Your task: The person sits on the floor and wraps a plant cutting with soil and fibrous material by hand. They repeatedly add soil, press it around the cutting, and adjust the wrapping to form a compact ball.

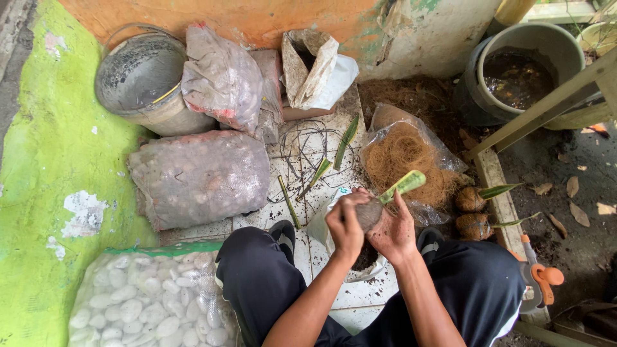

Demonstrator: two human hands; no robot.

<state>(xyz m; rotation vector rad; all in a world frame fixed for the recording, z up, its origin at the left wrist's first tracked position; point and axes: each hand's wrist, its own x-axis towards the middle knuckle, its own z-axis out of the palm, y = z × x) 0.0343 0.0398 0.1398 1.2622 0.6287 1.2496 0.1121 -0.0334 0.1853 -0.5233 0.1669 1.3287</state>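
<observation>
Two hands on one job: left hand (346,226) and right hand (393,230) both wrapped around a brown fibrous root ball (369,213) with a green cut stem (402,186) sticking out up-right. Fingers of both hands curled tight on the ball, left from the near side, right cupping underneath and behind. The ball sits over a white bag (321,225) of dark soil between the knees, above the white tiled floor (302,160).

Around it:
- Clear bag of coconut fibre (405,157) just beyond the hands, open, touching distance from the stem.
- Two finished fibre balls with leaf (472,212) right of the hands, against a wooden rail (498,193).
- Loose green stem cuttings (318,172) and thin dark strings (308,138) scattered on the tile ahead.
- Large sack of pale stones (199,177) to the left front; second bag of white pebbles (151,302) beside the left knee.
- Upturned grey bucket (138,80) and dusty plastic bags (222,77) stacked at the wall.
- Grey tub of dark water (517,74) far right, behind a wooden frame bar (546,106).
- Orange-handled tool (543,279) beside the right leg.

Nothing blocks the hands; the fibre bag and cuttings crowd the tile directly in front.
</observation>
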